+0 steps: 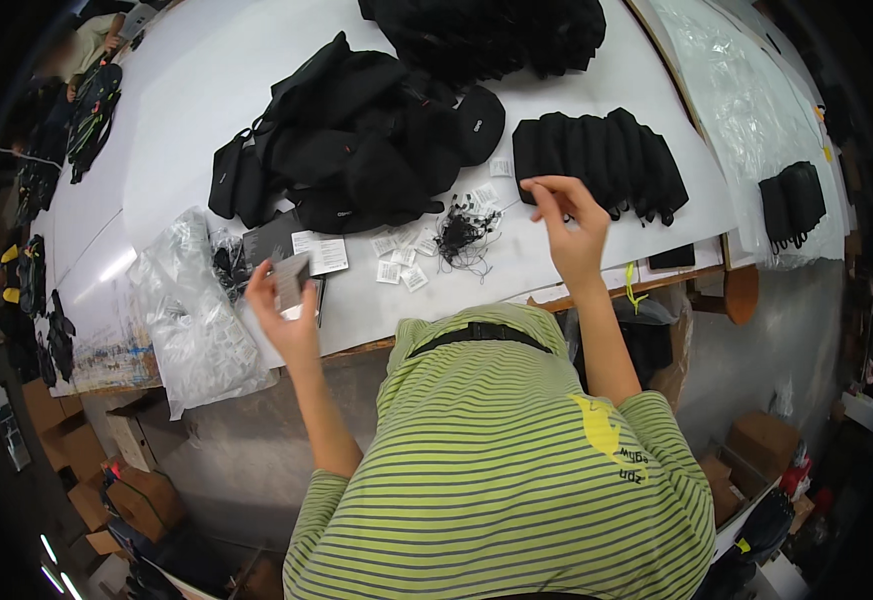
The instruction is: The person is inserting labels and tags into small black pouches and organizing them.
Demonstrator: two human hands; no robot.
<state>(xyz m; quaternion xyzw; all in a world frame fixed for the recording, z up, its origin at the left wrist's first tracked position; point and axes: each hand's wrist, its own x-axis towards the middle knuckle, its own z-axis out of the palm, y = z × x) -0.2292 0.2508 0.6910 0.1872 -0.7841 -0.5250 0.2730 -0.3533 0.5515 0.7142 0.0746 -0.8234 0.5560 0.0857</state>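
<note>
My left hand (288,318) is at the table's near edge, its thumb and fingers closed on a small printed card (290,286). Raised over the table, my right hand (574,228) has its thumb and forefinger drawn together; whatever may be between them is too small to make out. Just beyond it lies a row of black fabric pouches (596,150). Between my hands sit a tangle of black strings (464,235) and several white paper tags (396,262). Close to my left hand are more printed cards (320,252).
A heap of black fabric bags (356,150) covers the table's middle, with another black pile (496,35) behind it. Clear plastic bags (191,320) lie at the left edge. Plastic sheeting (756,130) covers the table at right. Another person (91,50) is at the far left.
</note>
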